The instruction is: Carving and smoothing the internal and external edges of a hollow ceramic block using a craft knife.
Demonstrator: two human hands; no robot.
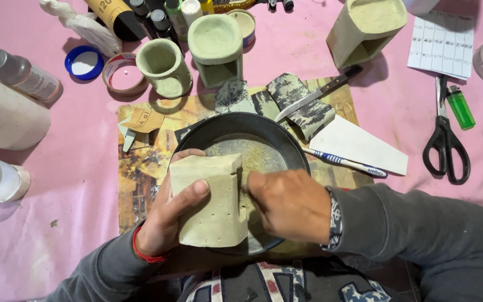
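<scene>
My left hand (pixel 166 215) grips a pale green-grey clay block (pixel 211 201) with small holes in its side, holding it over a dark round pan (pixel 241 126). My right hand (pixel 289 204) is curled into a fist and presses against the block's right side; whatever it holds is hidden by the fingers. Fine grey dust lies in the pan's bottom (pixel 252 151). The pan rests on a worn board (pixel 141 173) over a pink cloth.
Three more clay pieces stand at the back: a cup (pixel 163 66), a hollow burner shape (pixel 216 47), a taller one (pixel 364 28). A knife (pixel 320 92), toothbrush (pixel 345 162), scissors (pixel 445 140), green lighter (pixel 460 107), tape roll (pixel 123 72), bottles (pixel 20 74) and a paper sheet (pixel 443 42) surround the board.
</scene>
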